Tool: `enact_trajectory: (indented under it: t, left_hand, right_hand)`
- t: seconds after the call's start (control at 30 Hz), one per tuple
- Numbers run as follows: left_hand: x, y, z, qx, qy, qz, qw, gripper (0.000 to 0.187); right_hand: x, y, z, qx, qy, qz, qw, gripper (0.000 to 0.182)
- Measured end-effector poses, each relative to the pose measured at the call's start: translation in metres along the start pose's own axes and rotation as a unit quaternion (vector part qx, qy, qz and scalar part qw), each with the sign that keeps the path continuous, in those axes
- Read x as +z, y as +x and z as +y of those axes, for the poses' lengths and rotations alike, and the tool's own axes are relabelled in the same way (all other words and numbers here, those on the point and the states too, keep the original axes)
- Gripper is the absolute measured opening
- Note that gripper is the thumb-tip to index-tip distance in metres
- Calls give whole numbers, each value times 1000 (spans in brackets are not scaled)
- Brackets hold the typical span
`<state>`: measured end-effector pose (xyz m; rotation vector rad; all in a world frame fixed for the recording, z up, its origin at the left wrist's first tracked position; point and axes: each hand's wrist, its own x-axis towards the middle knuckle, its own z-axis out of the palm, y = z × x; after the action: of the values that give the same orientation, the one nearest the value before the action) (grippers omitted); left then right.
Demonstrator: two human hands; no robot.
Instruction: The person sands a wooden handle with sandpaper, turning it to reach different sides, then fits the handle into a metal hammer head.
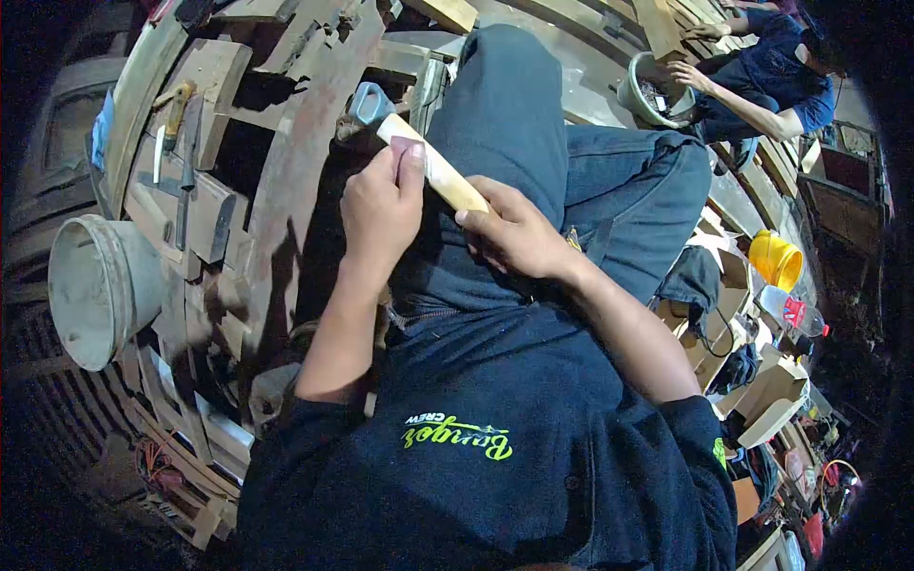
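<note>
The left hand [386, 195] is mostly closed, its thumb and fingers pinching a small reddish-brown piece, apparently sandpaper [407, 146], against the upper part of a pale wooden handle [443, 179]; the thumb lies on top of the piece, and the curled fingers are partly hidden. The right hand [519, 233] is wrapped around the lower end of the handle, thumb along its near side and fingers passing behind; how tightly it grips cannot be told. The handle slants above the thigh of the dark trousers [505, 105], between the two hands; its upper end carries a blue-grey ring-shaped head [369, 103], which points away from the body and to the left, beyond the left hand, untouched by either.

To the left, a knife with a wooden grip [176, 116] lies on boards [208, 78], near a grey bucket [88, 290]; at the upper right, another person [766, 81] has one hand at the rim of a second bucket [631, 98]; further down that side are a yellow container [776, 261] and a clear bottle with a red label [793, 312].
</note>
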<state>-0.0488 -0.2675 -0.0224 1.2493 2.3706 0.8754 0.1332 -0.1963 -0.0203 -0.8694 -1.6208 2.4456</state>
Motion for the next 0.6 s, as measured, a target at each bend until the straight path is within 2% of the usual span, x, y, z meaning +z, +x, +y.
enact_trajectory:
  t: [0.07,0.13,0.2,0.33,0.37,0.53,0.6]
  left_hand:
    - [-10,4,7,-21,-17,-31,999,44]
    - [-3,7,1,-16,-11,-30,999,44]
    - [3,1,3,-3,-1,1,1000,43]
    - [-6,1,7,-24,-25,-33,999,43]
    - [-4,5,4,-17,-20,-11,1000,43]
    - [-1,3,3,4,-18,9,1000,42]
    - [-12,3,5,-10,-18,-45,999,41]
  right_hand:
    - [2,0,-6,14,2,18,1000,29]
    - [1,4,-3,-23,-9,21,999,27]
    - [-1,0,-5,25,37,-1,999,27]
    - [-1,2,-2,-6,-9,8,1000,26]
    - [2,2,-5,3,41,10,999,26]
    - [-2,-1,-2,9,21,2,1000,28]
    - [-2,1,2,-7,-8,8,1000,30]
